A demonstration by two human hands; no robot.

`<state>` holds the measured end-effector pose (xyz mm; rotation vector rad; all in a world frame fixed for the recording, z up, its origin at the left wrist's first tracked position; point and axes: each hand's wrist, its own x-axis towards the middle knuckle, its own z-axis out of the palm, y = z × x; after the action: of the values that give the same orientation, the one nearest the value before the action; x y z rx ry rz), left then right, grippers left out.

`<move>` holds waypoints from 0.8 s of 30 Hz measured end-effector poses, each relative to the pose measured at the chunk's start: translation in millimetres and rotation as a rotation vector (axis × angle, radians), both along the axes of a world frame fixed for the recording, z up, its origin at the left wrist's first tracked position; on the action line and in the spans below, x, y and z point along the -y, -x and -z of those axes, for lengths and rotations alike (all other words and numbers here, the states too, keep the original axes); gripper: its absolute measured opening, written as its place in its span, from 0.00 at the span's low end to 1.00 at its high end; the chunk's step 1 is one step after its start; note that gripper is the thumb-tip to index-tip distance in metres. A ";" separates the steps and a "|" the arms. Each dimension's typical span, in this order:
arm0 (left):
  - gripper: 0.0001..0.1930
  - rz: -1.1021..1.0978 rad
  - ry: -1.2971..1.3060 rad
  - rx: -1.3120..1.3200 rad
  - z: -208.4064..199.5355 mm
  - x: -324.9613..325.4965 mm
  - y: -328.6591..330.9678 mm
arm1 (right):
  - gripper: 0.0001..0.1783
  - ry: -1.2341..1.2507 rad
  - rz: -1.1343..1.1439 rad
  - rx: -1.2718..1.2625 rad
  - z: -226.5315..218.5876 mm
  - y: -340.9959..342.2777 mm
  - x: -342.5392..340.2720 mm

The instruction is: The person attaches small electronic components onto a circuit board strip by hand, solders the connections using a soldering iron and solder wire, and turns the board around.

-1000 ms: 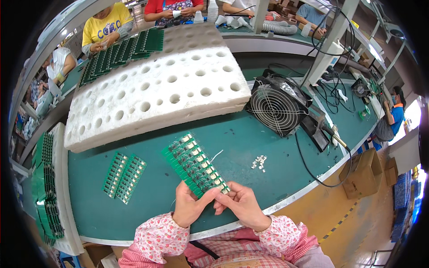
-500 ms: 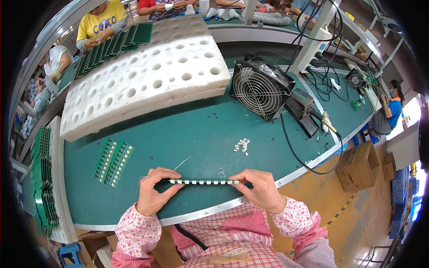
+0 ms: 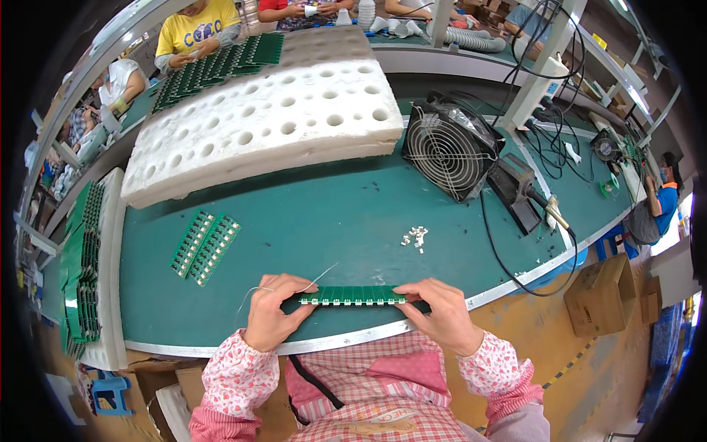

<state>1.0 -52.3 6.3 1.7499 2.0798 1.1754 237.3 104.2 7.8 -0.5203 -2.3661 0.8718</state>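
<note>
pinched thumb-to-finger: left hand (image 3: 269,309) on left end, right hand (image 3: 446,313) on right end of green board strip (image 3: 352,295), by near table edge (image 3: 346,339). end corners hidden by fingers. pale strand (image 3: 328,271): path behind left hand unclear. farther: two boards (image 3: 216,250) left, small white parts (image 3: 419,232) right. far workers (image 3: 197,33) cut off at top.

- Black fan (image 3: 448,152) with a round wire guard, standing on the green tabletop (image 3: 309,236).
- White foam block (image 3: 243,138) with round holes, left of the fan.
- White power strip (image 3: 543,90) on a post, right of the fan and beyond it.
- Grey ribbed hose (image 3: 475,40), behind the fan.
- Open cardboard box (image 3: 598,296) on the floor, right of the fan and nearer.
- Blue stool (image 3: 110,394), well left of the fan and nearer.
</note>
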 end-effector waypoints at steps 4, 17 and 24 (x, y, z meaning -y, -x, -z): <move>0.13 -0.004 -0.005 0.001 -0.1 1.0 -0.9 | 0.14 0.018 -0.011 -0.030 -4.9 -3.2 1.0; 0.10 -0.064 -0.034 0.055 -5.7 13.1 -5.0 | 0.11 -0.006 -0.013 -0.041 -5.4 -6.0 1.9; 0.09 -0.090 -0.066 0.097 -3.5 14.3 -6.2 | 0.11 0.025 0.013 -0.029 -7.0 -3.3 1.9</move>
<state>7.2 -66.6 9.8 1.6071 2.1056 1.3399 240.6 102.3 14.8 -0.5285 -2.3260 0.8982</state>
